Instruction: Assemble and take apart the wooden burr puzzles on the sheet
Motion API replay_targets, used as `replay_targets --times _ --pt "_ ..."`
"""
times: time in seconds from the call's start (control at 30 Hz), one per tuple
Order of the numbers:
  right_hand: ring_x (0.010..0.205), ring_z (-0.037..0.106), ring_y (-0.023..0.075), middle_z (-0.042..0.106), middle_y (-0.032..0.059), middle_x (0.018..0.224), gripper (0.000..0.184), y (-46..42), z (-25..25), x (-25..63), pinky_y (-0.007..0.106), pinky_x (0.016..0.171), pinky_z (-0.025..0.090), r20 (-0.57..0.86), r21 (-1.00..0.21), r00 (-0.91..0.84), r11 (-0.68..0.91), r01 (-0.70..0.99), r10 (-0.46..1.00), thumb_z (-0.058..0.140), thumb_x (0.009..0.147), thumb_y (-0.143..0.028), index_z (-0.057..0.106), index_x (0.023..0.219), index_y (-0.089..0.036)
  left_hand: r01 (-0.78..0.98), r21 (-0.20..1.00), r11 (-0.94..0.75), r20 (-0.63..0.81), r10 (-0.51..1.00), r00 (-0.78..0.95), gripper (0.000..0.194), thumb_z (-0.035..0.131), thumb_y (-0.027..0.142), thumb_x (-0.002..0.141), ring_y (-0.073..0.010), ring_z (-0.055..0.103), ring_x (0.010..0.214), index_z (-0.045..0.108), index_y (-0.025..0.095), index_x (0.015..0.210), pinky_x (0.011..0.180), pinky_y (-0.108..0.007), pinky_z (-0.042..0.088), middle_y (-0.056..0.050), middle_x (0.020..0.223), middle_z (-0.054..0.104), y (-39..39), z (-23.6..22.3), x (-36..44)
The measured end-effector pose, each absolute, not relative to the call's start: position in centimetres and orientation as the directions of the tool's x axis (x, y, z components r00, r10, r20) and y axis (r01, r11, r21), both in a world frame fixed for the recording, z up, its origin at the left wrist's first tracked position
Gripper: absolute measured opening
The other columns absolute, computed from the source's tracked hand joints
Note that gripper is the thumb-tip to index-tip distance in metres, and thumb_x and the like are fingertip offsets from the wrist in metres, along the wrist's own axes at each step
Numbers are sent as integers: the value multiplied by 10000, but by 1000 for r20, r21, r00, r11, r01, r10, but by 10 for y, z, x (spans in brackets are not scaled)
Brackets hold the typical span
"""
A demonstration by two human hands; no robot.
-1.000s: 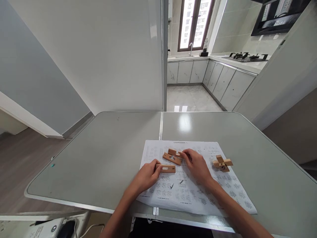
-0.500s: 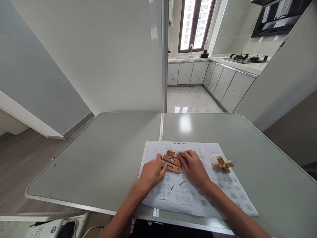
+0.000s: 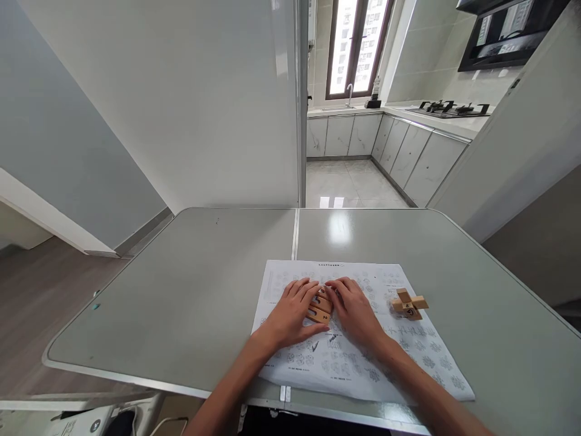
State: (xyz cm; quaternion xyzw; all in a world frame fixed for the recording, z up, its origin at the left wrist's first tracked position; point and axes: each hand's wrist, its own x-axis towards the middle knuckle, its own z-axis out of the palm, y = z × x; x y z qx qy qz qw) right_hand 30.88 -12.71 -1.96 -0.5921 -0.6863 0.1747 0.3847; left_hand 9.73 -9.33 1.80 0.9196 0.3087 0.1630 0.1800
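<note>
Several flat wooden puzzle pieces [image 3: 320, 315] with slots lie side by side on a printed paper sheet [image 3: 299, 369]. The nearest one bears a dark number 2 at its right end. My left hand [image 3: 293, 313] is cupped over their left part, thumb along the near side and fingers bent over the far side, hiding much of them. My right hand [image 3: 354, 310] has its fingers closed against the right ends of the pieces; its fingertips are partly hidden. To the right, an interlocked wooden puzzle [image 3: 409, 304] with crossing bars rests on the sheet.
The sheet lies on a grey table [image 3: 181, 303] with a metal-edged seam down its middle. A small teal bit [image 3: 95, 307] is near the left edge. A wall panel [image 3: 227, 109] stands behind the table; beyond it is a kitchen with a stove [image 3: 449, 109].
My left hand has opened out from its hold on the nearest piece and now spans the group. The pieces sit closer together. My right hand has barely moved.
</note>
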Motion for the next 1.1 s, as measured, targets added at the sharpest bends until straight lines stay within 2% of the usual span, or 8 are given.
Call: replay_targets --times 0.17,0.33,0.57,0.73,0.83,0.93,1.07,1.1 --pt "1060 654 300 665 113 1154 277 -128 -22 309 486 938 564 303 -718 30 208 664 952 434 1090 -390 649 1192 -247 530 433 -729 201 651 732 729 812 573 838 -352 520 1373 497 267 1421 1173 -546 431 -124 1447 591 -85 15 99" --pt "1074 670 300 644 129 1210 292 -127 -27 310 496 939 579 298 -744 69 186 642 952 444 1079 -408 598 1262 -240 647 388 -657 247 750 614 638 815 553 833 -354 565 1249 563 225 1320 1079 -534 487 -142 1338 615 -78 10 97" --pt "1083 651 304 644 131 1203 250 -127 -28 311 514 958 568 287 -728 50 184 661 957 475 1062 -371 591 1237 -236 780 360 -511 281 857 432 624 753 587 873 -354 557 1235 564 198 1323 1069 -512 472 -145 1313 603 -59 1 78" --pt "1074 657 304 652 129 1195 228 -129 -24 310 513 962 567 286 -724 51 181 665 957 500 1046 -351 609 1211 -239 770 385 -510 298 858 419 669 765 586 858 -351 563 1243 549 220 1375 1099 -514 441 -134 1333 617 -48 3 59" --pt "1065 663 305 657 128 1189 224 -129 -23 310 512 955 570 288 -722 46 186 666 957 509 1040 -359 616 1196 -239 737 453 -502 284 865 414 736 793 599 821 -359 566 1257 532 236 1406 1116 -535 425 -131 1338 631 -43 6 49" --pt "1069 663 303 657 126 1191 225 -128 -24 311 513 959 569 287 -719 36 190 668 957 504 1042 -358 613 1198 -238 666 631 -398 232 916 327 813 840 626 750 -364 576 1279 546 222 1391 1133 -543 426 -133 1321 648 -37 7 39" --pt "1075 667 301 654 129 1211 234 -129 -25 313 508 949 580 275 -727 28 189 660 961 495 1047 -366 609 1211 -243 565 784 -258 189 966 179 618 626 626 939 -312 620 1269 551 209 1388 1111 -504 471 -146 1354 655 -26 5 25" --pt "1078 669 302 652 130 1222 237 -130 -26 313 505 939 587 266 -732 27 183 656 964 491 1050 -371 609 1215 -247 504 836 -217 177 976 127 582 610 628 946 -302 639 1244 582 204 1344 1107 -492 479 -144 1327 676 -22 4 21"
